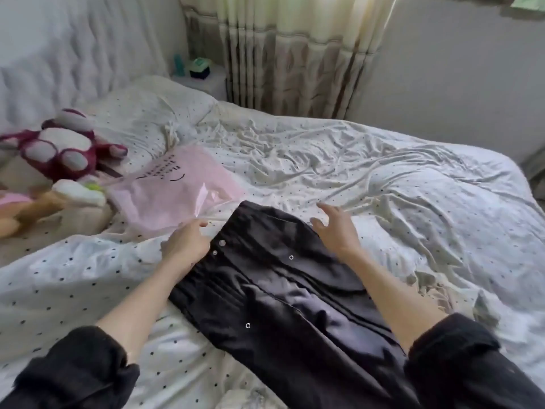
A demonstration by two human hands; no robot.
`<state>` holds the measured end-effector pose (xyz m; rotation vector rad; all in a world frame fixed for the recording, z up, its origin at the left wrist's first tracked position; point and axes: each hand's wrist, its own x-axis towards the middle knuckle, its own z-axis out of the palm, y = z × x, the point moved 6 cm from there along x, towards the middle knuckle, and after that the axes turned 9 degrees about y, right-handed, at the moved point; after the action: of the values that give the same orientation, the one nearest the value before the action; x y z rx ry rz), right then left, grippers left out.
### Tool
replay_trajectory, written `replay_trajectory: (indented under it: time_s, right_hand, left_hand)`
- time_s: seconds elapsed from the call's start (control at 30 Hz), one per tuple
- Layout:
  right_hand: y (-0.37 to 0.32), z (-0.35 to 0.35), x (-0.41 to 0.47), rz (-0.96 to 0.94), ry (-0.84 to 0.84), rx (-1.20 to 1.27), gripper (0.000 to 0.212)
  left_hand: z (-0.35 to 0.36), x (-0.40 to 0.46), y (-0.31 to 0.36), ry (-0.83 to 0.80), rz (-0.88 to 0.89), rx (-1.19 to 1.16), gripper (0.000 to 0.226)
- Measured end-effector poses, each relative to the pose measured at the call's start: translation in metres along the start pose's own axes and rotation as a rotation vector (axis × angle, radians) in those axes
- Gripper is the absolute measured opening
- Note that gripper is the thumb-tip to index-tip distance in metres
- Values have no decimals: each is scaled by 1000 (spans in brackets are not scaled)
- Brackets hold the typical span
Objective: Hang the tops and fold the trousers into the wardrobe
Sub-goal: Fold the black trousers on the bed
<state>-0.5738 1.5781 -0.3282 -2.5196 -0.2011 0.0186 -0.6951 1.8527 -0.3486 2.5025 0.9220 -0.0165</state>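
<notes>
A bedroom, with a wide bed under a rumpled white, dark-dotted duvet filling most of the view. On it, nearest the camera, lie the black trousers, spread flat with the waistband toward the far side and the legs running back toward the person; small metal buttons and rivets show on the cloth.

The left hand sits at the left edge of the waistband, fingers curled at the cloth, the forefinger pointing out; whether it actually pinches the fabric I cannot tell. The right hand is at the right side of the waistband, fingers spread and relaxed, holding nothing. Both forearms are bare, with dark sleeves pushed up.

Just beyond the left hand lies a pink garment in a clear plastic bag, its near corner close to the waistband. Further left sit a magenta plush bear and other soft toys. A dotted pillow rests against the pale tufted headboard. Behind stands a nightstand with small items, then cream curtains.
</notes>
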Motion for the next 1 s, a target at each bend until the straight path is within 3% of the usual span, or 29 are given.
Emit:
replay_trajectory:
  time_s: [0.1, 0.23, 0.37, 0.5, 0.77, 1.0]
  right_hand:
    - [32, 37, -45, -58, -62, -79, 44]
    - [63, 61, -119, -195, 8, -174, 38]
    - [91, 78, -169, -288, -9, -368, 49]
    - [128, 72, -189, -222, -21, -476, 64]
    - [185, 35, -281, -196, 47, -520, 65]
    - [311, 1, -383, -5, -63, -595, 72]
  left_hand:
    - [50, -15, -10, 8, 146, 53, 46]
    - [103, -52, -12, 89, 353, 233, 53]
    - [140, -51, -32, -5, 371, 390, 59]
    - [160, -65, -34, -21, 359, 362, 61]
    - [214, -204, 19, -211, 499, 139, 61]
    - [274, -343, 62, -300, 781, 314, 70]
